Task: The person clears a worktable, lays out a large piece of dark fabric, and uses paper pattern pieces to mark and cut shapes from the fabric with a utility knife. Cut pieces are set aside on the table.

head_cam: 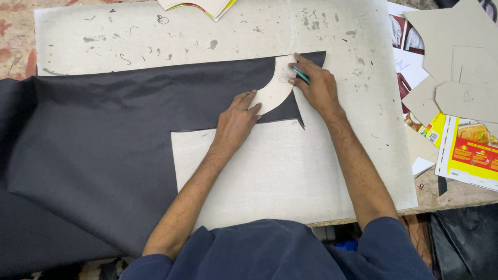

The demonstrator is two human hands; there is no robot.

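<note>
A curved pale card template (274,89) lies flat on black fabric (112,123); a teal pen (300,74), perhaps a marker, touches its edge.

Both bare forearms reach forward, the left hand (235,122) pressed flat with fingers spread, the right hand (317,86) curled in a pinch grip.

Even bright light, sharp, edges maybe warped.

Black fabric (91,139), cream curved template (275,89), teal pen (300,74), pale grey speckled cutting board (211,34), red-smeared bench (2,34), yellow-and-red printed cards (475,155), navy sleeves (283,277).
</note>
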